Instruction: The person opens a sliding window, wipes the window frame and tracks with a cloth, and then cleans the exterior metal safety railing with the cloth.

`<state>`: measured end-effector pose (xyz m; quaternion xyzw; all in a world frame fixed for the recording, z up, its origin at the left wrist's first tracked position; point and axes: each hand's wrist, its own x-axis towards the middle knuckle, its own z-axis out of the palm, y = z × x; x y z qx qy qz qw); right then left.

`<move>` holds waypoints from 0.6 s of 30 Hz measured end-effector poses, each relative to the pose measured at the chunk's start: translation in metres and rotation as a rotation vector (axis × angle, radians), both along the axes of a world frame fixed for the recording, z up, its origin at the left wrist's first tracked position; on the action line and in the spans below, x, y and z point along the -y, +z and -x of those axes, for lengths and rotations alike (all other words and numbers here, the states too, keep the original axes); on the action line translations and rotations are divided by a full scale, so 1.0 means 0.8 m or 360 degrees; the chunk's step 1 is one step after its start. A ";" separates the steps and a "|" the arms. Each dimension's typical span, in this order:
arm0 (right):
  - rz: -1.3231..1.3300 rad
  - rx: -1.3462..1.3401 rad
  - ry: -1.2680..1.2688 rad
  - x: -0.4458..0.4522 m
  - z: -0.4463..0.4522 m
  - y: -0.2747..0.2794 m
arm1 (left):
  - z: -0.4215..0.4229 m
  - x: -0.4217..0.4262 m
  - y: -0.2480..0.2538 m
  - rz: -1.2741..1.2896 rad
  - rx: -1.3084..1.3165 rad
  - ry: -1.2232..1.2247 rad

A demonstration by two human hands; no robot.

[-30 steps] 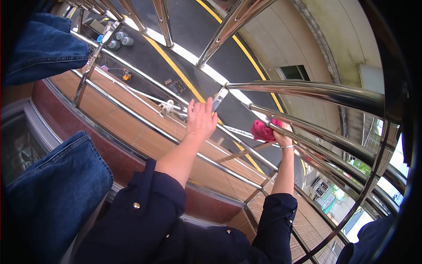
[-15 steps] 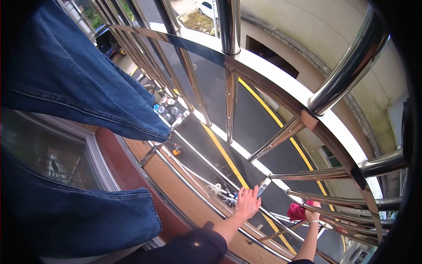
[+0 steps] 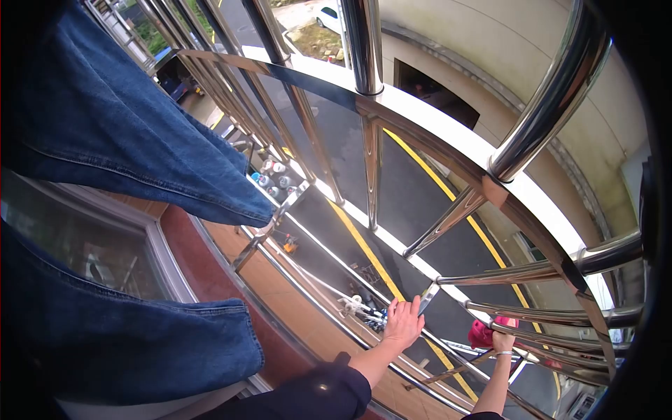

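My left hand [image 3: 404,325] is low in the middle of the view, its fingers bent over a flat metal crossbar [image 3: 430,295] of the balcony cage. Part of that bar is hidden under the hand. Further right, my right hand [image 3: 502,341] grips a crumpled red cloth [image 3: 480,334] against the lower steel bars. Its fingers are partly covered by the cloth and a bar, and a thin bracelet circles the wrist. Blue jeans [image 3: 140,154] hang at the left, their two legs reaching towards the middle.
Shiny vertical bars [image 3: 367,49] and a broad curved rail [image 3: 434,147] enclose the space ahead and to the right. Several bottles [image 3: 274,175] stand on the cage floor beyond the jeans. A window [image 3: 91,245] lies behind the jeans; far below runs a road [image 3: 336,140] with yellow lines.
The whole view has shifted slightly. My right hand and the red cloth stay at the lower bars, with the cloth's folds slightly changed. My left hand stays on the crossbar.
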<state>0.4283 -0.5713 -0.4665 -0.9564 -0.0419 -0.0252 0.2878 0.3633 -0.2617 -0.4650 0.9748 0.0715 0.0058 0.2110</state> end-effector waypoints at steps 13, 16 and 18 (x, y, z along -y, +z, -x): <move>-0.0350 0.0056 -0.0544 0.000 0.039 -0.042 | 0.000 0.006 -0.010 -0.0011 0.0031 0.0043; -0.0473 0.0082 -0.0695 -0.010 0.040 -0.046 | 0.001 0.005 -0.004 -0.0042 -0.0020 0.0023; -0.0477 0.0072 -0.0758 -0.019 0.034 -0.039 | 0.001 0.005 -0.003 -0.0052 -0.0015 0.0019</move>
